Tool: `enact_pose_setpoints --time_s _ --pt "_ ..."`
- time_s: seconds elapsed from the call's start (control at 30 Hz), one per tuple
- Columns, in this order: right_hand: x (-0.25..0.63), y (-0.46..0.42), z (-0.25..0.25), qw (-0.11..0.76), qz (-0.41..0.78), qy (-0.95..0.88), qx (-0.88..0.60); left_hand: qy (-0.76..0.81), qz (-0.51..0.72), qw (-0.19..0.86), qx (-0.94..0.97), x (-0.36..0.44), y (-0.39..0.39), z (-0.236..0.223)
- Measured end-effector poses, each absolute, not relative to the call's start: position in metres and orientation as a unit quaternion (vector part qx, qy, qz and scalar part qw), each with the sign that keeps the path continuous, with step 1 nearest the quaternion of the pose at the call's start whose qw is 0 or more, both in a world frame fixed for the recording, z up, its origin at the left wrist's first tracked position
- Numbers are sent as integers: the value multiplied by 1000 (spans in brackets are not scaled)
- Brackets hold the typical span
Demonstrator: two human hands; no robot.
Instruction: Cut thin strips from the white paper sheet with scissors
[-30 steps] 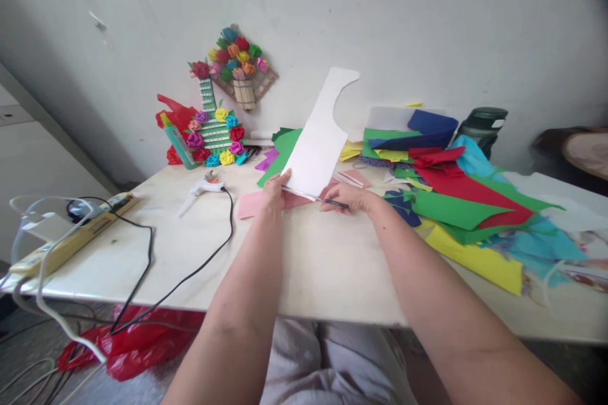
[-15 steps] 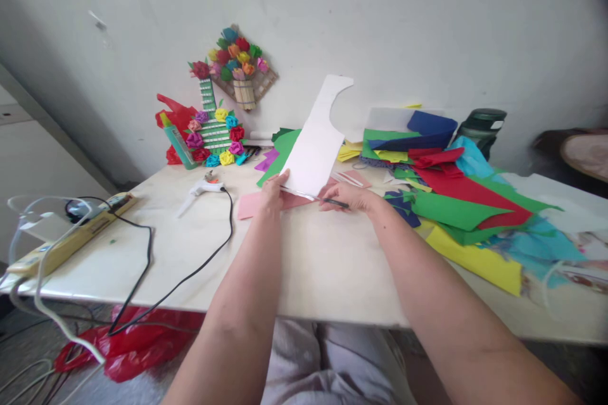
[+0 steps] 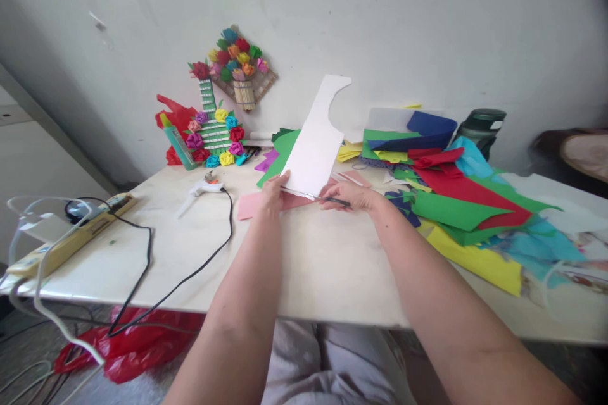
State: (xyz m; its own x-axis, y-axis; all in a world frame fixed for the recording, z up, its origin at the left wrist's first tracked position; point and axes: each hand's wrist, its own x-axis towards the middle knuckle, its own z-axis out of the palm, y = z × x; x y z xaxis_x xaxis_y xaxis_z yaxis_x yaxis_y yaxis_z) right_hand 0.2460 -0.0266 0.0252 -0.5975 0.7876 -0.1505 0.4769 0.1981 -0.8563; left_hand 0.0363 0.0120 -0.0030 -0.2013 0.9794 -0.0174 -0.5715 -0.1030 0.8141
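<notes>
close below my chin, my lap in pale grey cloth shows under the edge of the table (image 3: 332, 278), a smooth off-white slab. past both bare forearms, my left hand (image 3: 274, 193) pinches the near left edge of a white sheet (image 3: 316, 139), thumb on top and fingers curled under it. the sheet is stiff and matte, long, with a curved notch cut from its far right side, and it stands tilted up and away from me. my right hand (image 3: 354, 197) is closed around the dark handle of a thin blade (image 3: 308, 195), which lies along the sheet's bottom edge. under them rests a pink scrap (image 3: 251, 204), flat on the table. to the right lies a loose heap of coloured sheets (image 3: 465, 202), red, green, yellow, blue, overlapping. to the left a white glue gun (image 3: 202, 190) trails a black cord (image 3: 190, 272) off the table's near edge. further back, paper-flower crafts (image 3: 218, 133) lean against the bare, scuffed grey wall (image 3: 427, 25), and a dark jar (image 3: 484, 123) stands at the far right.
</notes>
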Motion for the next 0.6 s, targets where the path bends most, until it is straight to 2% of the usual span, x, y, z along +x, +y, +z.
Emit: enact_pose_setpoints --time_s 0.4,0.6 --pt "256 -27 24 145 490 -750 -419 385 619 583 359 30 11 -4" --pt "254 -27 22 147 485 -747 -432 394 627 569 358 31 11 -5"
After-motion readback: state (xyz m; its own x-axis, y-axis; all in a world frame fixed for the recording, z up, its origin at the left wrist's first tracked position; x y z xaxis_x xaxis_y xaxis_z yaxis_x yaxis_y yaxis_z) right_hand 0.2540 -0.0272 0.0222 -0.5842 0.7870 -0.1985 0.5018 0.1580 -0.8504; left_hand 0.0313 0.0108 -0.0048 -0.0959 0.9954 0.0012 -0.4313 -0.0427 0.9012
